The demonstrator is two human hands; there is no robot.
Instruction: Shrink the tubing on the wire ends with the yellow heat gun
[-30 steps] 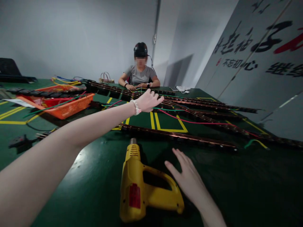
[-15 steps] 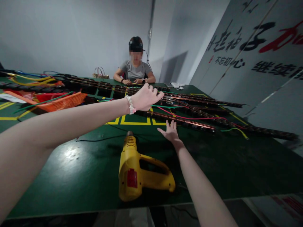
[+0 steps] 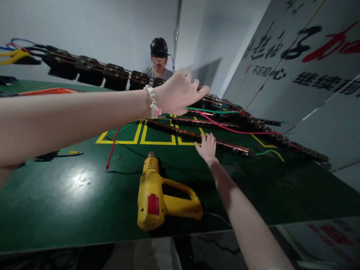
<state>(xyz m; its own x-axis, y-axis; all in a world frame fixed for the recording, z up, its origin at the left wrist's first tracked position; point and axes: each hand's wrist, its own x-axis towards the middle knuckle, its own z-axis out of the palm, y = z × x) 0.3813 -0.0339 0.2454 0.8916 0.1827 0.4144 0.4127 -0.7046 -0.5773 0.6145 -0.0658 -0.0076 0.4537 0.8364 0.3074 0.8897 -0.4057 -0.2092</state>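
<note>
Black strip (image 3: 90, 70) partly hides the co-worker (image 3: 159, 60) behind.

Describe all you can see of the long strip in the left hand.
The long strip is a row of dark, plastic-looking blocks with thin copper-coloured lines along it. The left hand grips it partway along, hiding that stretch. Its left part is raised above the green table, sloping down rightward. Blue, pink and yellow wires show at its left end.
</note>
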